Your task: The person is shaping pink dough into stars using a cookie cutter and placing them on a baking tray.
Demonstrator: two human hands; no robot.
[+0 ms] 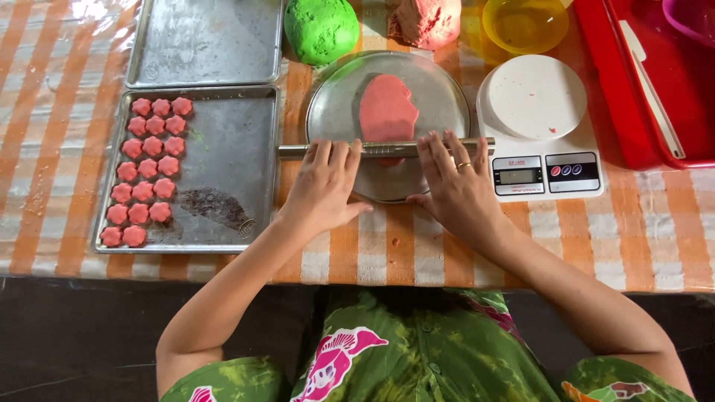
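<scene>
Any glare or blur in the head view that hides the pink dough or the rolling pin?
Head view: sharp overall; glare only on the plastic table cover at top left; pink dough, rolling pin and both hands evenly lit, with soft shadows.

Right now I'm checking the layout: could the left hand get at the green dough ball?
Probably yes: the left hand rests on the rolling pin, and the green dough ball sits straight ahead, uncovered.

A: The cloth (45, 97) is orange-and-white check. What colour is the dough?

B: Pink, flat on the silver plate (335, 97). The flowers (147, 167) on the grey left tray (238, 134) are pink too. Far off sit a green ball (322, 28), a yellow bowl (525, 24) and a red tray (618, 89); the scale (538, 123) is white.
</scene>
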